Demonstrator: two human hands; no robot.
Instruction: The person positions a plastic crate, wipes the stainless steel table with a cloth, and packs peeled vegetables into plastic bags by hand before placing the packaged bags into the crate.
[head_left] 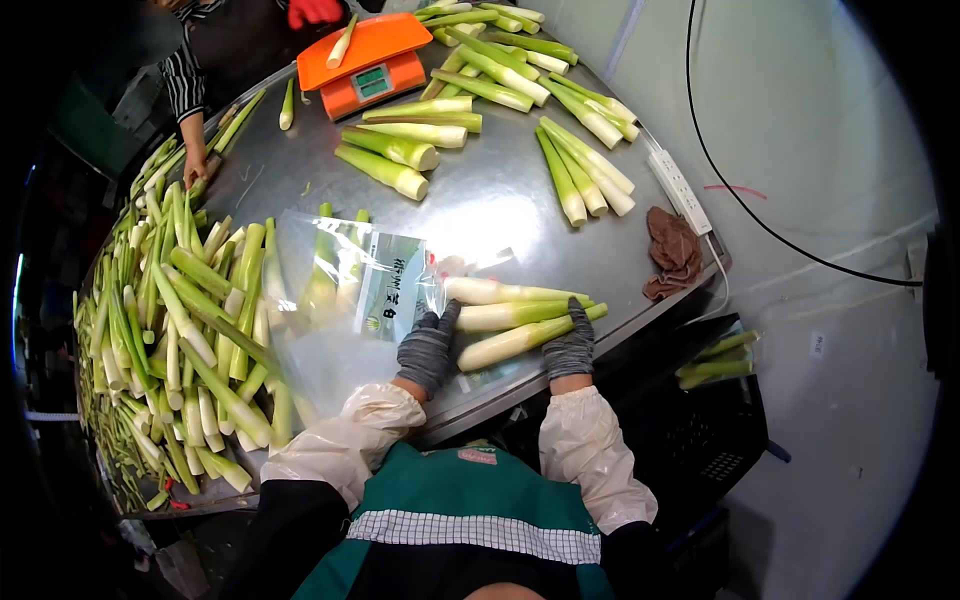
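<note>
Three peeled water bamboo shoots lie side by side in front of me, pale ends to the left and green ends to the right. My right hand, in a grey glove, grips their green ends. Beside the pale ends, my gloved left hand has its fingers closed at the edge of a clear plastic bag with a printed label. The bag lies flat on the metal table, its left part reaching the big pile. Its exact grip on the plastic is partly hidden.
A large heap of shoots covers the table's left side. An orange scale holds one shoot. More shoots lie at the back. A power strip and brown cloth line the right edge. Another person's hand touches the heap.
</note>
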